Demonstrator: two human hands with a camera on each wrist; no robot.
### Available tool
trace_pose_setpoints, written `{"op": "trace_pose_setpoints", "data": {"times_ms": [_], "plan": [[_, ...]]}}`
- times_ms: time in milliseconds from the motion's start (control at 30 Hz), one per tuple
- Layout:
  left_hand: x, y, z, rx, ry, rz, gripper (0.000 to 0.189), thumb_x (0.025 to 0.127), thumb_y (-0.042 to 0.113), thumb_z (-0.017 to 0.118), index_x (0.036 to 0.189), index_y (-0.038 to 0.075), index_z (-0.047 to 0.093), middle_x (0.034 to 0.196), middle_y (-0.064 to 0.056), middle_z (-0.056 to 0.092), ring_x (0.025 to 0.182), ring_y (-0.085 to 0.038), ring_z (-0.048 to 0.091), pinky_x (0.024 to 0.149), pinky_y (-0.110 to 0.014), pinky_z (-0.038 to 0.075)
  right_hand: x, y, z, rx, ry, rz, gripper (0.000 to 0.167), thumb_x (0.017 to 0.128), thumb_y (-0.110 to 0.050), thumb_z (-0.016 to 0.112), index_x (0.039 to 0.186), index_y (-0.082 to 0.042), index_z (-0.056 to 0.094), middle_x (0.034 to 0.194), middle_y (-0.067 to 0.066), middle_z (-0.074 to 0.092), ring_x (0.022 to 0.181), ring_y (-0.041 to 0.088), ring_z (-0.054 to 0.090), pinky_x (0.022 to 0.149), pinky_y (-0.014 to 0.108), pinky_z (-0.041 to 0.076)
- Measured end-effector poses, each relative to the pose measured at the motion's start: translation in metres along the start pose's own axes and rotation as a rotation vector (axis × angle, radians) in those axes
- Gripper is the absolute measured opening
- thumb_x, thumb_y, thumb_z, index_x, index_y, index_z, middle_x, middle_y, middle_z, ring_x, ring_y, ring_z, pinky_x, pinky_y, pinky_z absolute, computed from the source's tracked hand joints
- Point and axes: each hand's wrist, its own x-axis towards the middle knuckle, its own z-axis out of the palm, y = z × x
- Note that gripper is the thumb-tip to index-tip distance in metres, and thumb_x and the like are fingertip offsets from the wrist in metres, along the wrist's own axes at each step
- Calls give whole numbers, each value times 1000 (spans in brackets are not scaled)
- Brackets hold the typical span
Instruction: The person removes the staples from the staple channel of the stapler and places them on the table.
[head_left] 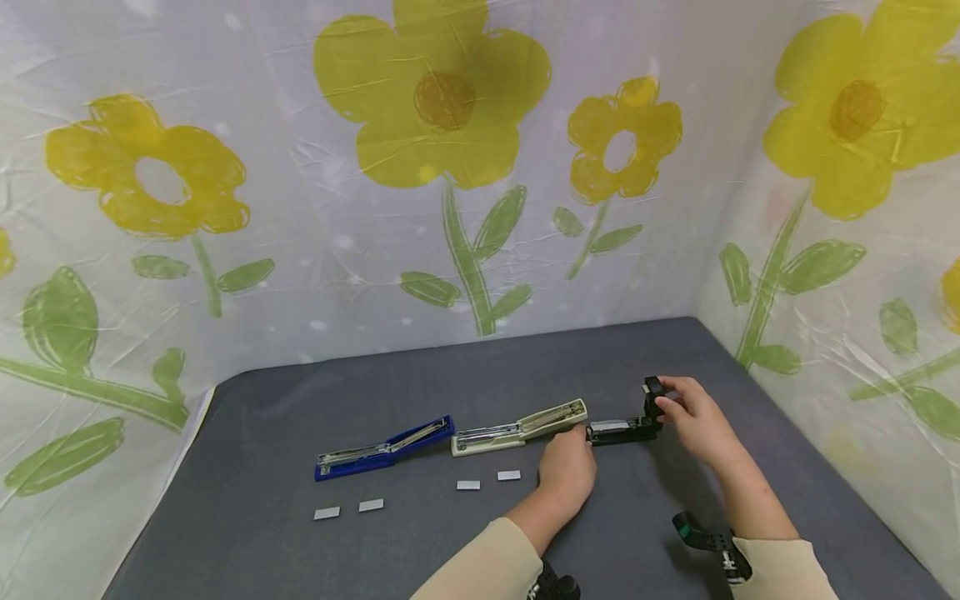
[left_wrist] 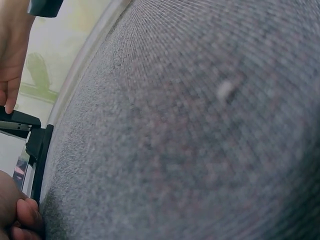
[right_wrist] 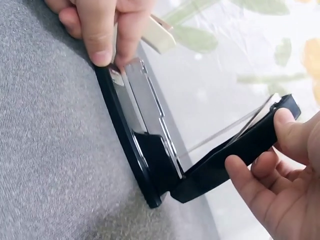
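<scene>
A black stapler [head_left: 618, 431] stands on the table with its top arm swung up and away from its base. At the front end of the base, my left hand [head_left: 566, 471] grips it between thumb and fingers, as the right wrist view also shows. My right hand [head_left: 701, 421] holds the raised top arm [right_wrist: 220, 165] near its tip, thumb on one side and fingers on the other. The metal staple channel [right_wrist: 145, 95] lies exposed along the base. Just left of the black one lies a cream stapler [head_left: 517, 429], opened out, its near end close to my left hand.
A blue stapler [head_left: 386, 452], also opened out, lies farther left. Two staple strips [head_left: 468, 485] lie below the cream stapler, and two more strips [head_left: 327, 513] below the blue one. Flower-printed cloth [head_left: 337, 275] hangs behind and beside the dark grey table [head_left: 247, 533].
</scene>
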Motion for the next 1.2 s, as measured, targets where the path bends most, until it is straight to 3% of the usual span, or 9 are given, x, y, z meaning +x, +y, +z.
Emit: {"op": "trace_pose_setpoints", "data": {"times_ms": [167, 267, 433, 567, 700, 800, 1000, 1133, 1200], "plan": [[1, 0, -2, 12, -29, -15, 9, 97, 14, 69, 105, 10, 73, 83, -9, 74, 73, -26, 73, 54, -40, 53, -2, 7, -6, 69, -3, 68, 48, 112, -14, 43, 150, 14, 33, 134, 34, 48, 105, 42, 67, 93, 58, 48], [1, 0, -3, 16, -31, -6, 9, 96, 13, 70, 103, 10, 72, 82, -8, 74, 72, -25, 73, 53, -39, 53, -2, 13, -11, 179, -2, 89, 49, 112, -16, 42, 150, 15, 32, 126, 30, 56, 101, 30, 68, 93, 43, 51], [2, 0, -2, 9, -49, -17, 9, 97, 15, 70, 104, 11, 72, 84, -7, 74, 74, -24, 73, 55, -39, 53, -3, 30, -16, 426, 6, 58, 47, 112, -15, 40, 144, 19, 33, 107, 6, 60, 89, 11, 59, 84, 22, 52], [3, -2, -1, 3, -54, -34, 9, 96, 15, 71, 104, 11, 73, 86, -7, 75, 76, -24, 73, 57, -39, 53, -4, 43, -17, 634, -3, -9, 36, 111, -12, 43, 131, 18, 40, 98, 1, 57, 85, 12, 58, 82, 24, 53], [4, -3, 0, -1, -58, -44, 10, 96, 17, 71, 105, 12, 73, 87, -6, 75, 77, -24, 73, 57, -39, 53, -5, 52, -18, 778, -17, -30, 20, 111, -12, 43, 119, 6, 49, 92, 5, 52, 85, 15, 58, 82, 27, 53], [4, -3, -1, -8, -58, -47, 11, 96, 17, 71, 106, 13, 74, 86, -5, 75, 77, -23, 73, 56, -39, 53, -5, 55, -20, 833, -8, 34, 18, 111, -13, 43, 118, 3, 47, 91, 5, 51, 84, 14, 56, 83, 28, 53], [3, -4, -1, -17, -64, -47, 12, 96, 17, 71, 107, 13, 74, 88, -6, 75, 79, -25, 74, 58, -40, 54, -8, 64, -22, 959, 22, 261, 27, 111, -16, 37, 130, 0, 26, 92, 5, 50, 83, 11, 56, 86, 27, 53], [4, -4, -2, -17, -70, -43, 12, 97, 17, 71, 107, 13, 74, 89, -5, 75, 80, -25, 74, 59, -40, 54, -12, 69, -23, 1008, 31, 366, 26, 111, -17, 36, 132, -4, 26, 93, 3, 50, 84, 9, 55, 87, 26, 53], [4, -4, -2, -23, -70, -39, 12, 97, 17, 71, 107, 12, 74, 89, -5, 75, 80, -24, 74, 59, -40, 54, -12, 70, -24, 1011, 35, 402, 42, 111, -16, 35, 146, 0, 18, 94, 2, 51, 84, 8, 56, 88, 25, 53]]}}
